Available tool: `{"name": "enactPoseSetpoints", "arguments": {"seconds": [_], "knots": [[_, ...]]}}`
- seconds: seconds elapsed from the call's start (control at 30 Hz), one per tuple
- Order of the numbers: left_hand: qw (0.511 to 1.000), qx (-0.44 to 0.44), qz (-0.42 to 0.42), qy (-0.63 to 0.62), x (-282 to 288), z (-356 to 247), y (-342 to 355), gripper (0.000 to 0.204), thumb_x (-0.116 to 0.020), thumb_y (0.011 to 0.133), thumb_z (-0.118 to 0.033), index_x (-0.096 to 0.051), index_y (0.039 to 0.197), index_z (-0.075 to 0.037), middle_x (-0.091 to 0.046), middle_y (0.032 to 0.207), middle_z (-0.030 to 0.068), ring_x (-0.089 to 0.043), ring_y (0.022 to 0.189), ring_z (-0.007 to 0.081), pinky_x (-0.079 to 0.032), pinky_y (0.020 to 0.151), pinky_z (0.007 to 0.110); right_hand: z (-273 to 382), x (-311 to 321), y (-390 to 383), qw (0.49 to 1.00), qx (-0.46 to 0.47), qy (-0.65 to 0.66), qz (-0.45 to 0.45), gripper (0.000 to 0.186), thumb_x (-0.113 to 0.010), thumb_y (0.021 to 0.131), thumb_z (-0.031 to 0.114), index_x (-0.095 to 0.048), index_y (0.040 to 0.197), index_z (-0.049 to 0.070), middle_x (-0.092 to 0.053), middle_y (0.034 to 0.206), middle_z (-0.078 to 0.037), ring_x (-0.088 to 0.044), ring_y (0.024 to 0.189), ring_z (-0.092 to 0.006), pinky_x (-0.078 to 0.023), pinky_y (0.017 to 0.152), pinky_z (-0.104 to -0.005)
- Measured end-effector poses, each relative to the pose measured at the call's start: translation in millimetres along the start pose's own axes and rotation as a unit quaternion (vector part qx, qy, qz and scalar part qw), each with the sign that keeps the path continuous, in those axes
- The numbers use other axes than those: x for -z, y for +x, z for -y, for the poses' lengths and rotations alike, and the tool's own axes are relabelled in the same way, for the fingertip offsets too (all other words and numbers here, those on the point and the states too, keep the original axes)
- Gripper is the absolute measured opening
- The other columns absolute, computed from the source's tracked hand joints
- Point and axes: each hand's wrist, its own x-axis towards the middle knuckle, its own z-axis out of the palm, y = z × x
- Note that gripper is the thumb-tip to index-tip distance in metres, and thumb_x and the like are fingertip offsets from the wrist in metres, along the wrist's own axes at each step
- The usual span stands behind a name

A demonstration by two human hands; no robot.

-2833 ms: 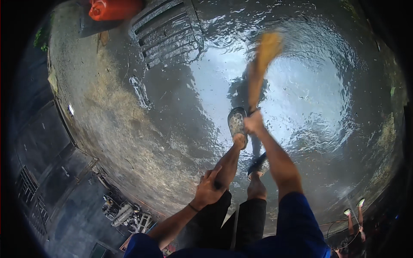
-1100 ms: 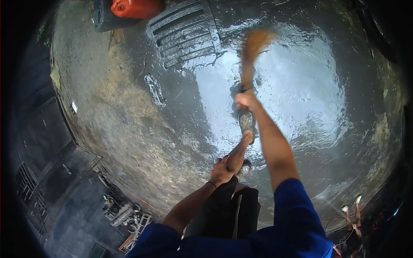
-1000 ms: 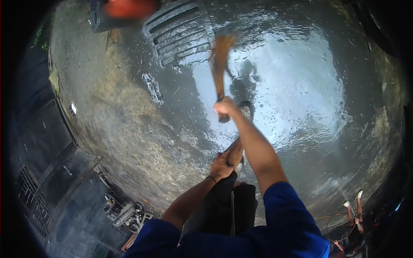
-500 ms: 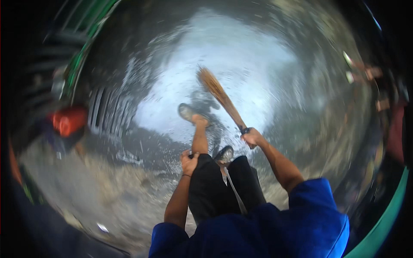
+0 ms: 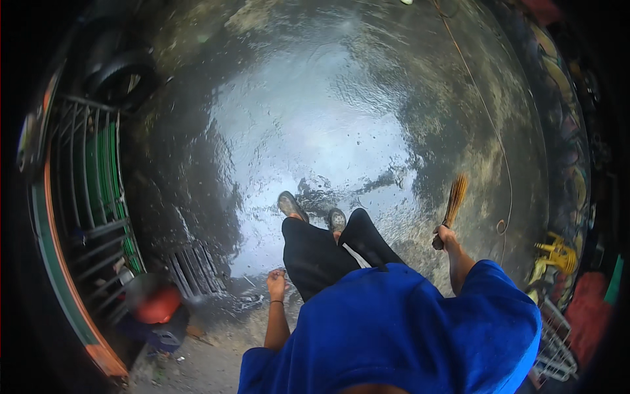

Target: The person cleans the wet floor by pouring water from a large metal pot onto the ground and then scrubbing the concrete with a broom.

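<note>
My right hand [image 5: 445, 236] grips the handle end of a short straw broom [image 5: 454, 200], whose bristles point up and away over the wet ground at my right side. My left hand [image 5: 276, 284] hangs loosely curled at my left hip and holds nothing. Below me are my blue shirt, black trousers and two sandalled feet [image 5: 308, 211] standing on wet, shiny concrete [image 5: 315, 125].
A green and orange metal gate [image 5: 85, 217] runs along the left. A red container [image 5: 156, 305] sits on a dark object at lower left beside a floor drain grate [image 5: 193, 269]. A thin hose or cord [image 5: 489, 125] trails along the right, near a yellow object [image 5: 558, 253].
I have turned around: the gate, grate and red container swung from the top to the lower left. The broom came from in front of me, sweeping, to my right side.
</note>
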Motion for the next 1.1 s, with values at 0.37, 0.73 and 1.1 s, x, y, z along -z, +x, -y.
{"name": "enactPoseSetpoints", "arguments": {"seconds": [0.37,0.73,1.1], "knots": [[0.979,-0.046,0.13,0.153,30,-151,16,0.019,-0.066,0.1,-0.02,-0.069,0.115,-0.01,-0.072,0.102,0.0049,-0.072,0.075,0.0181,-0.063,0.054,0.033,-135,-34,-206,0.988,-0.14,0.062,-0.027,0.029,-0.076,0.084,0.023,-0.074,0.084,-0.006,-0.071,0.076,-0.015,-0.069,0.065,-0.0271,-0.054,0.059,-0.0431],[0.932,-0.212,0.004,0.294,-63,-470,55,0.022,-0.068,0.1,-0.024,-0.072,0.114,-0.007,-0.07,0.097,0.0021,-0.066,0.072,0.0112,-0.059,0.057,0.029,-187,-104,-230,0.961,-0.182,0.117,0.172,0.037,-0.067,0.09,0.036,-0.074,0.09,0.0,-0.073,0.081,-0.019,-0.073,0.074,-0.0339,-0.055,0.065,-0.049],[0.901,-0.174,0.2,0.343,-343,-437,-5,0.027,-0.077,0.095,-0.017,-0.071,0.118,-0.005,-0.071,0.099,0.0017,-0.067,0.075,0.0099,-0.058,0.059,0.028,-81,49,-39,0.941,-0.185,0.234,0.161,0.024,-0.074,0.09,0.019,-0.073,0.084,-0.004,-0.068,0.071,-0.014,-0.068,0.057,-0.0259,-0.053,0.052,-0.0429]]}}
